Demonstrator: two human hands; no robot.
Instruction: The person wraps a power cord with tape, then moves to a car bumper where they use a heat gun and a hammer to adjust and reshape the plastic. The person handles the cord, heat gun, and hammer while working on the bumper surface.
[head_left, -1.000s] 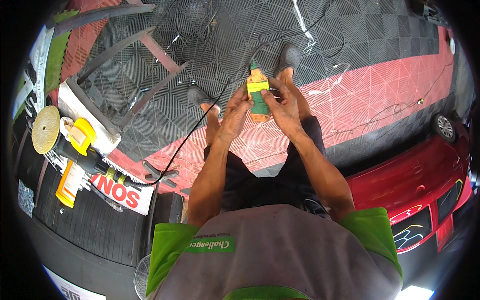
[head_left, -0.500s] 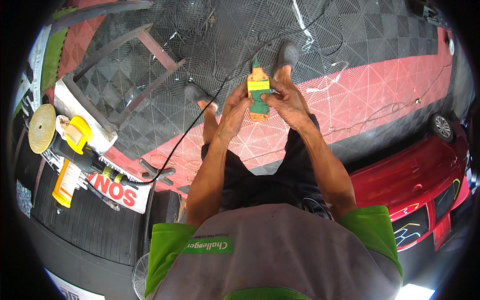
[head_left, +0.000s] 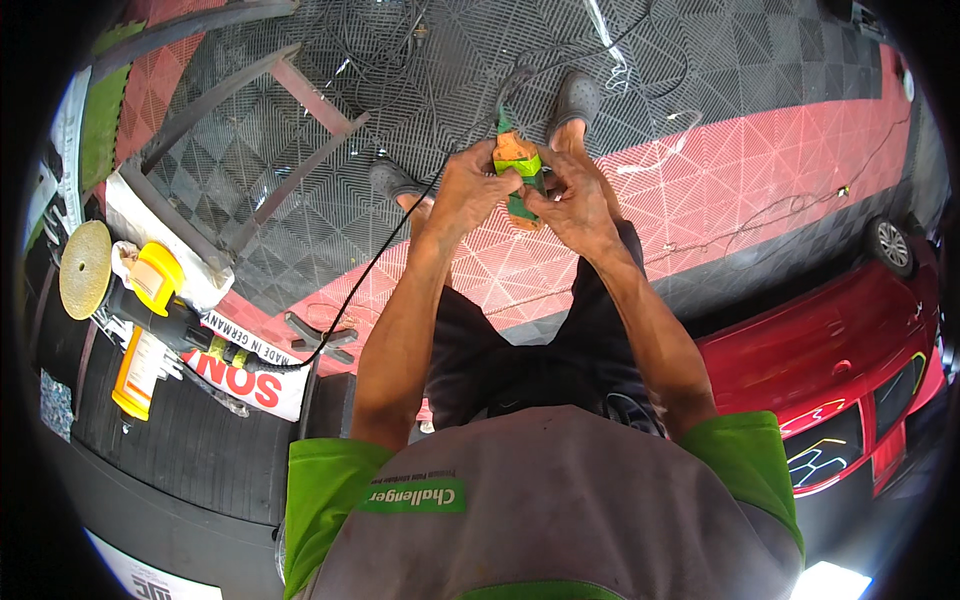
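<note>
Between my two hands is a flat orange block point(head_left: 514, 148) that looks like an extension cord socket. Green tape covers its lower half and a yellow-green band point(head_left: 518, 168) crosses its middle. At its far end it narrows to a green part where a dark cord meets it. My left hand point(head_left: 467, 193) grips its left side, thumb on the front near the band. My right hand point(head_left: 580, 203) pinches the right side with bent fingers and thumb. Fingers hide part of the taped face.
On the left, a polisher point(head_left: 150, 310) with a round yellow pad point(head_left: 86, 270) lies on a dark ribbed surface beside yellow-and-white bottles point(head_left: 135, 375). Its black cord point(head_left: 375, 262) crosses the floor. A metal frame point(head_left: 300, 165) stands far left; a red car point(head_left: 800, 340) is at right.
The block has turned slightly, and less of its green tape shows. My left hand has shifted right, its thumb now nearer the band. The right fingers have curled more around the side.
</note>
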